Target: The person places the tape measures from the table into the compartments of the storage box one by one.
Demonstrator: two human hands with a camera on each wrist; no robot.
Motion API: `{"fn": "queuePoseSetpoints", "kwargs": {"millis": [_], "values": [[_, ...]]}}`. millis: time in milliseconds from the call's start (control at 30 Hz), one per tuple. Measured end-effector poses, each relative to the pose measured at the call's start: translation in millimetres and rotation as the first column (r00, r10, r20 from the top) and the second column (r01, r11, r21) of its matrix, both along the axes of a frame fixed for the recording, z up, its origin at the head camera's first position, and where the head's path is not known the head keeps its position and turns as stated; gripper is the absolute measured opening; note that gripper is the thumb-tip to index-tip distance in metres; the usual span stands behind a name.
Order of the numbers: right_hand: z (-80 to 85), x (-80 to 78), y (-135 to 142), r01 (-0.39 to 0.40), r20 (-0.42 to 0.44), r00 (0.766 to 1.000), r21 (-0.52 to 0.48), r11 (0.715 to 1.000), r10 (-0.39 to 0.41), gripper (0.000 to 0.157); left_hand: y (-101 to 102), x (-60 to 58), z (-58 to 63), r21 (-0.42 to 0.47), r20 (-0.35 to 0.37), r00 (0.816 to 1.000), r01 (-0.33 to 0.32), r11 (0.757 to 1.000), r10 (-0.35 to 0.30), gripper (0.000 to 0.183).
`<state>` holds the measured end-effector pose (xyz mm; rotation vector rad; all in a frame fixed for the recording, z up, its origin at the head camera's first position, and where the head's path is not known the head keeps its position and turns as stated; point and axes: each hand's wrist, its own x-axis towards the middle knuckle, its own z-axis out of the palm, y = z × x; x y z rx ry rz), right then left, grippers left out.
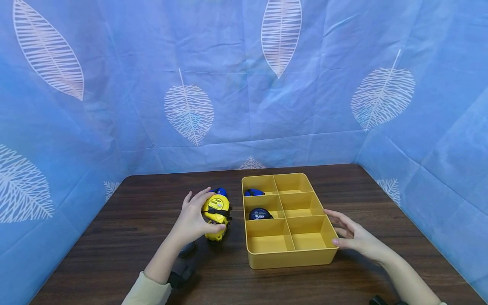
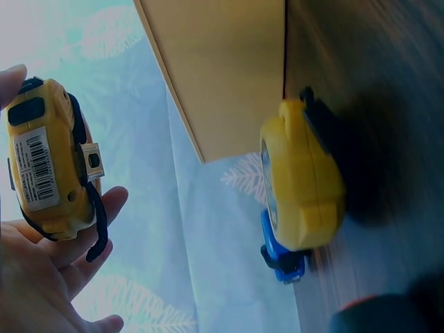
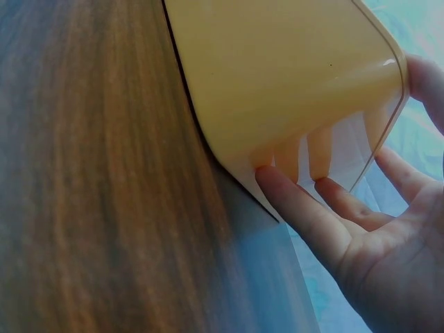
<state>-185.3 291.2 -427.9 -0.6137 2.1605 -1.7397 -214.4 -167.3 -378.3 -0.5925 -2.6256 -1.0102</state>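
Note:
My left hand (image 1: 194,222) grips a yellow tape measure (image 1: 216,205) with a black strap, between thumb and fingers. In the left wrist view, the held tape measure (image 2: 48,156) shows a barcode label and a metal hook, raised off the table. Just below it stands a second yellow tape measure (image 1: 214,234), with a blue one (image 1: 220,192) behind. On the right, my right hand (image 1: 356,239) touches the side of a yellow six-compartment box (image 1: 291,257), its spread fingers (image 3: 298,215) against the wall and thumb at the rim near the front corner.
Inside the box, a blue tape measure (image 1: 254,192) lies in the back left compartment and a dark 5m one (image 1: 260,214) in the middle left. A dark object (image 1: 187,250) is partly hidden by the left wrist. Blue leaf-printed cloth (image 1: 244,106) surrounds the brown table (image 1: 152,203).

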Motion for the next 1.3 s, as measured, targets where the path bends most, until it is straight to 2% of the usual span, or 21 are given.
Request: {"fn": "queuePoseSetpoints", "kwargs": {"millis": [333,700,1067,1300], "values": [[-1.2,-0.8,1.0,-0.003,-0.004,1.000,0.009,1.000,0.003,0.070,12.1,5.0,1.6,0.029,0.042,0.999,0.012,1.000,-0.013,0.089],[-0.7,-0.7,1.0,-0.005,0.003,1.000,0.001,1.000,0.005,0.070,23.9,8.1,3.1,0.047,-0.011,0.996,0.087,0.995,-0.086,0.086],[-0.8,-0.9,1.3,0.007,-0.002,1.000,0.015,1.000,-0.007,0.070,36.9,6.8,6.6,0.039,-0.015,0.992,0.125,0.991,-0.124,0.086],[-0.3,-1.0,1.0,0.000,-0.002,1.000,0.012,1.000,0.000,0.071,43.9,7.3,4.6,0.027,0.005,0.989,0.149,0.988,-0.149,0.085]]}}
